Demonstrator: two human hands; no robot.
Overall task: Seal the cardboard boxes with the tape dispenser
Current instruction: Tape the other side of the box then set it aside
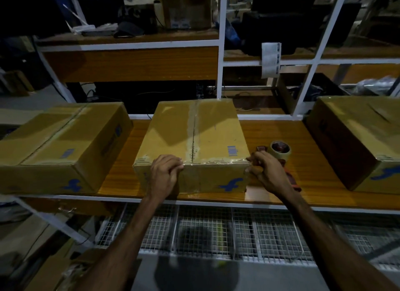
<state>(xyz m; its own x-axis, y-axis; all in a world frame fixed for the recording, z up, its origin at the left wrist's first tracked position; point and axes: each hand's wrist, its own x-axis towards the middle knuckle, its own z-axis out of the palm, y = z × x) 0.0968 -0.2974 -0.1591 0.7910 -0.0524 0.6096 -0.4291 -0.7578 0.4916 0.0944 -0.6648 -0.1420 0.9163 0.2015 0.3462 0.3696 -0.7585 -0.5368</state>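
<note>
A closed cardboard box [194, 134] stands in the middle of the wooden table [292, 160], with clear tape along its centre seam and along its near top edge. My left hand [165, 173] presses flat on that near edge, left of the seam. My right hand [265, 169] curls around the box's near right corner, fingers on the tape there. The tape dispenser [280, 151], with a roll of clear tape and a red handle, lies on the table just right of the box, partly hidden behind my right hand.
A second cardboard box [65, 143] sits at the left and a third cardboard box [359, 139] at the right. White shelf posts [221, 52] rise behind the table. A wire mesh rack [205, 230] runs below the table's front edge.
</note>
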